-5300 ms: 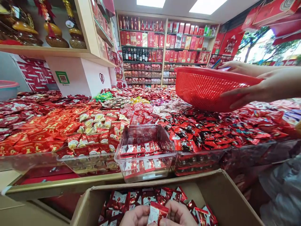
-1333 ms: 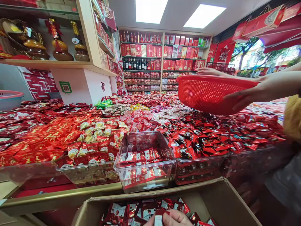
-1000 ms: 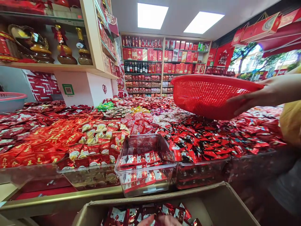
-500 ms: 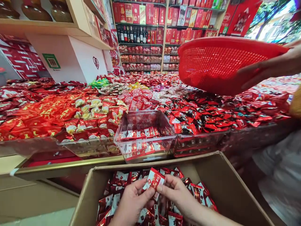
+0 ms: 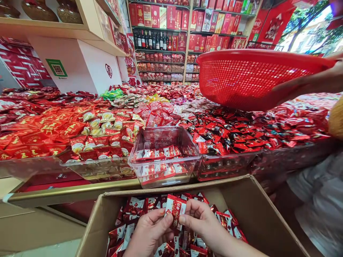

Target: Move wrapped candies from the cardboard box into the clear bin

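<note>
Shelves [image 5: 188,39] stand at twelve o'clock. At six, fingers of left hand [image 5: 150,230] and right hand [image 5: 202,219] pinch one packet [image 5: 176,210].

Wine bottles [image 5: 152,40] on back shelf.

Well beyond our right grip [image 5: 205,225], we see wooden shelving [image 5: 187,46] holding red boxes [image 5: 171,17] and dark bottles [image 5: 150,40]. Ahead and left of our left grip [image 5: 151,228], a pale pillar [image 5: 93,67] bears a green-framed sign [image 5: 56,67] beneath a wooden cabinet [image 5: 92,21]. Nearer, left of both, runs our gold-edged bench [image 5: 80,191], pale floor [image 5: 53,249] below. Far right, daylight falls around a tree [image 5: 302,21] past a red panel [image 5: 270,28].
</note>
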`<state>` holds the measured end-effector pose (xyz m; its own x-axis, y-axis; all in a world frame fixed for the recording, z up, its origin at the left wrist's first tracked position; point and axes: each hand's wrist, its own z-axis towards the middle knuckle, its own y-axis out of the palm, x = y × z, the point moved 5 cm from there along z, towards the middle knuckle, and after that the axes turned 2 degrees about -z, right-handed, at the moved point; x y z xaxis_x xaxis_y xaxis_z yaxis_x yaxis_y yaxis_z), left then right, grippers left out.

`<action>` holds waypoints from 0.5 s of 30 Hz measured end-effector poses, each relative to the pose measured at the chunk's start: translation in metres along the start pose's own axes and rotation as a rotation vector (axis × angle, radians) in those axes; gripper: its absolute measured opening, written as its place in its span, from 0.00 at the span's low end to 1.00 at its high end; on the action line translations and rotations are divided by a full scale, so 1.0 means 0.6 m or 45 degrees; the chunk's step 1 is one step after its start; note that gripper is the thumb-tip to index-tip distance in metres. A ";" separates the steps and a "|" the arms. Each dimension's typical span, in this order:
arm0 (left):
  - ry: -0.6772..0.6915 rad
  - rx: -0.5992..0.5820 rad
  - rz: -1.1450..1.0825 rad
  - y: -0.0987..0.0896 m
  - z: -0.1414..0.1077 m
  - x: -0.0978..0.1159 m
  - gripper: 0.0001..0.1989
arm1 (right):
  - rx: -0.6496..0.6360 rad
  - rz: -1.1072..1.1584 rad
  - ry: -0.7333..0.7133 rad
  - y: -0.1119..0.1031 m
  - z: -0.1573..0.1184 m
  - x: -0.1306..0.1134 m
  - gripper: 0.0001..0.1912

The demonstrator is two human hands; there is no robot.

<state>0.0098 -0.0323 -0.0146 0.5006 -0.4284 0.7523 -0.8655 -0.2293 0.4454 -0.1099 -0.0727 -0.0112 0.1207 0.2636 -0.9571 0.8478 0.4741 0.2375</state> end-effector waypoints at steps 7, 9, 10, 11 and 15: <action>0.187 0.089 0.128 -0.014 0.012 -0.006 0.18 | 0.187 0.090 0.052 -0.009 0.011 0.042 0.20; 0.321 0.056 0.312 -0.014 0.012 0.000 0.19 | 0.177 0.197 0.078 -0.005 0.012 0.050 0.18; 0.393 0.035 0.438 -0.013 0.011 0.003 0.18 | 0.162 0.265 0.092 -0.003 0.011 0.053 0.17; 0.455 0.011 0.559 -0.011 0.009 0.006 0.16 | 0.144 0.341 0.107 0.001 0.009 0.054 0.16; 0.468 -0.030 0.650 -0.009 0.009 0.005 0.13 | 0.060 0.616 0.127 0.013 0.000 0.047 0.12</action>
<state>0.0158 -0.0369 -0.0174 0.0012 -0.1493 0.9888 -0.9985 -0.0541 -0.0069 -0.1001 -0.0614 -0.0366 0.4580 0.5246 -0.7177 0.7294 0.2396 0.6407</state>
